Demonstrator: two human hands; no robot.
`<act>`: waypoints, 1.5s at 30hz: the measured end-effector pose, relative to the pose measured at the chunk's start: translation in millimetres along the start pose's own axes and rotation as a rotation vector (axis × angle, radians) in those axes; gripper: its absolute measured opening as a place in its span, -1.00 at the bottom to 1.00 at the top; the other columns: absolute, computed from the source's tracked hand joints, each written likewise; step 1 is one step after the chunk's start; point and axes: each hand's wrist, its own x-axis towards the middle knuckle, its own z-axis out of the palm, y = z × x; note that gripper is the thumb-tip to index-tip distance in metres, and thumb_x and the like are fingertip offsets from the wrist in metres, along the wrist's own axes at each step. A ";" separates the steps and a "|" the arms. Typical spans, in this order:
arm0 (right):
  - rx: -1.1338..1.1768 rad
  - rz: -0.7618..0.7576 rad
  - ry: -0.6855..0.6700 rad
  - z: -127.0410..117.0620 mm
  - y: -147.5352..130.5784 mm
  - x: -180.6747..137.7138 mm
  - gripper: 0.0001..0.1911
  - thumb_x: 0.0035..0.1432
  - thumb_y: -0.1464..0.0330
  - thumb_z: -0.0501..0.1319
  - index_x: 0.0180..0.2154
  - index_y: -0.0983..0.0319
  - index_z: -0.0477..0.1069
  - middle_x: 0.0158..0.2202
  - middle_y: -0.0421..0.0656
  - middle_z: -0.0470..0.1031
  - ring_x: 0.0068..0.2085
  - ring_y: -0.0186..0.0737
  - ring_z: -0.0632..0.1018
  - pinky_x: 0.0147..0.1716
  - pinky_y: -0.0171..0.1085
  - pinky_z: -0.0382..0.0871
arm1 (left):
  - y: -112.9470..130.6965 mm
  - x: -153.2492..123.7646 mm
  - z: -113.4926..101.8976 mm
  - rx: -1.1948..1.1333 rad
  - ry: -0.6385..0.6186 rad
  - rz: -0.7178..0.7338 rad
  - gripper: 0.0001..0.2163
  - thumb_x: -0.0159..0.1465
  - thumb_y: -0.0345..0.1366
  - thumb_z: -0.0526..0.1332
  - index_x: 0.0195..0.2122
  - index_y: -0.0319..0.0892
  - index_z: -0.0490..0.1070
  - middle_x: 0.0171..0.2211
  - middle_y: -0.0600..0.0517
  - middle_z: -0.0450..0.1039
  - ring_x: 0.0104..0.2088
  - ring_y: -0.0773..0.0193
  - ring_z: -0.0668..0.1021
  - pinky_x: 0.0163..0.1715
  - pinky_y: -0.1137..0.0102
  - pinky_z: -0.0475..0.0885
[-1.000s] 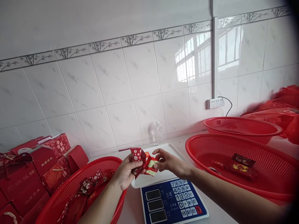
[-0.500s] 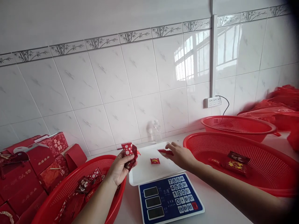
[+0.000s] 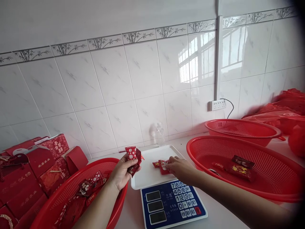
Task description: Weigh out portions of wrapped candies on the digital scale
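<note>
Two red wrapped sweets [image 3: 163,166] lie touching near the middle of the scale's white tray [image 3: 147,178]. The right hand [image 3: 178,168] rests palm-down at their 3 o'clock, fingers loosely curved with the tips on the larger sweet; I cannot tell whether they pinch it or only touch it. At the sweets' 9 o'clock the left hand [image 3: 120,174] is closed around a bunch of red sweet packets [image 3: 132,155], which fan out above the thumb, high enough that none seems to touch the tray. The blue keypad [image 3: 183,197] sits at 6 o'clock. A red mesh basket [image 3: 100,163] with more packets lies at 8 o'clock, with red gift boxes [image 3: 35,171] beyond it. A second red basket [image 3: 214,149], holding a few packets, is at 3 o'clock, with a third basket [image 3: 243,128] behind it. A clear bottle [image 3: 160,133] stands at 12 o'clock against the tiled wall.
</note>
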 end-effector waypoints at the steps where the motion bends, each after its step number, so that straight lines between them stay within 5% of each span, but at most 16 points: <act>1: -0.035 0.007 0.004 2.5 1.2 3.8 -0.60 0.13 0.42 0.01 -0.01 0.07 0.38 -0.10 -0.02 0.41 -0.15 -0.03 0.43 -0.31 -0.17 0.27 | -0.5 0.3 -0.2 0.001 -0.002 0.000 -0.77 -0.12 -0.51 0.39 -0.41 -0.22 0.45 -0.47 0.07 0.51 -0.48 0.36 0.52 -0.45 0.42 0.51; 5: -0.099 0.018 0.003 7.0 5.0 15.5 -0.43 0.07 0.51 0.04 0.13 0.06 0.21 -0.04 0.01 0.37 -0.10 0.01 0.41 -0.22 -0.12 0.28 | -3.2 2.0 -2.5 0.004 -0.020 -0.010 -0.75 -0.11 -0.51 0.38 -0.38 -0.21 0.45 -0.47 0.06 0.52 -0.47 0.34 0.52 -0.45 0.43 0.50; 10: 0.089 0.029 0.078 -3.1 -9.6 14.8 -0.56 0.16 0.39 0.02 0.09 0.07 0.29 -0.02 -0.02 0.38 -0.02 0.00 0.38 -0.11 -0.08 0.25 | -4.1 1.1 -3.9 0.026 -0.063 -0.042 -0.76 -0.13 -0.49 0.39 -0.41 -0.21 0.45 -0.50 0.06 0.50 -0.50 0.36 0.51 -0.48 0.44 0.49; 13: 0.551 0.084 0.114 -12.9 -29.5 11.5 -0.60 0.20 0.24 0.02 0.05 0.18 0.33 0.01 0.00 0.39 0.00 -0.05 0.39 -0.03 -0.10 0.25 | -3.8 -1.6 -2.5 0.065 -0.124 -0.075 -0.78 -0.13 -0.49 0.39 -0.43 -0.22 0.45 -0.54 0.07 0.47 -0.54 0.37 0.49 -0.52 0.44 0.48; 17: 1.390 0.104 -0.126 -19.3 -53.5 9.6 -0.48 0.14 0.09 0.10 0.04 0.25 0.30 -0.04 0.01 0.42 -0.13 -0.18 0.50 -0.14 -0.17 0.37 | -5.4 -6.9 -0.2 0.140 -0.229 -0.119 -0.79 -0.11 -0.49 0.37 -0.41 -0.22 0.46 -0.55 0.05 0.47 -0.55 0.36 0.47 -0.55 0.43 0.47; 20: 1.631 0.117 -0.138 -20.9 -61.5 10.3 -0.56 -0.06 0.16 0.31 -0.15 0.26 0.40 -0.23 -0.10 0.48 -0.28 -0.31 0.51 -0.18 -0.24 0.37 | -8.1 -10.0 0.9 0.176 -0.272 -0.153 -0.77 -0.10 -0.49 0.36 -0.38 -0.21 0.46 -0.54 0.05 0.47 -0.53 0.35 0.48 -0.54 0.42 0.46; 24: 1.477 0.143 0.042 -22.8 -52.4 13.6 -0.71 -0.11 0.23 0.33 -0.35 0.27 0.41 -0.46 -0.22 0.44 -0.42 -0.37 0.44 -0.30 -0.29 0.34 | -10.9 -5.3 -1.1 0.175 -0.200 -0.120 -0.72 -0.11 -0.47 0.37 -0.33 -0.20 0.45 -0.50 0.05 0.47 -0.51 0.35 0.49 -0.51 0.44 0.46; 30: 0.716 0.121 0.117 -9.0 -27.9 11.1 -0.80 0.02 0.32 0.20 -0.27 0.23 0.46 -0.35 -0.14 0.51 -0.35 -0.25 0.47 -0.37 -0.29 0.30 | -13.5 12.0 -10.3 0.100 0.072 -0.010 -0.75 -0.10 -0.49 0.34 -0.36 -0.20 0.42 -0.49 0.07 0.48 -0.49 0.37 0.49 -0.43 0.42 0.48; 36: 0.256 0.087 0.147 5.9 -31.8 8.3 -0.73 0.11 0.37 0.08 -0.14 0.18 0.43 -0.09 -0.05 0.45 -0.20 -0.12 0.51 -0.29 -0.25 0.32 | -16.7 6.1 -5.7 0.150 -0.012 -0.090 -0.70 -0.09 -0.47 0.36 -0.29 -0.19 0.41 -0.46 0.03 0.48 -0.47 0.33 0.50 -0.43 0.39 0.47; 39: 0.337 0.094 0.212 3.2 -35.7 11.6 -0.70 0.17 0.29 0.04 -0.10 0.17 0.41 -0.04 -0.04 0.39 -0.19 -0.14 0.50 -0.26 -0.23 0.34 | -17.9 1.4 -3.9 0.183 -0.071 -0.133 -0.67 -0.08 -0.43 0.37 -0.25 -0.19 0.41 -0.42 0.02 0.49 -0.44 0.32 0.51 -0.42 0.40 0.45; 45: 0.898 0.030 0.229 -13.6 -55.0 11.7 -0.54 0.15 0.10 0.06 -0.01 0.22 0.33 -0.09 -0.06 0.44 -0.16 -0.20 0.48 -0.15 -0.21 0.35 | -23.8 0.9 -2.4 0.332 -0.148 -0.185 -0.62 -0.08 -0.38 0.38 -0.20 -0.21 0.41 -0.37 0.00 0.51 -0.40 0.30 0.53 -0.36 0.40 0.41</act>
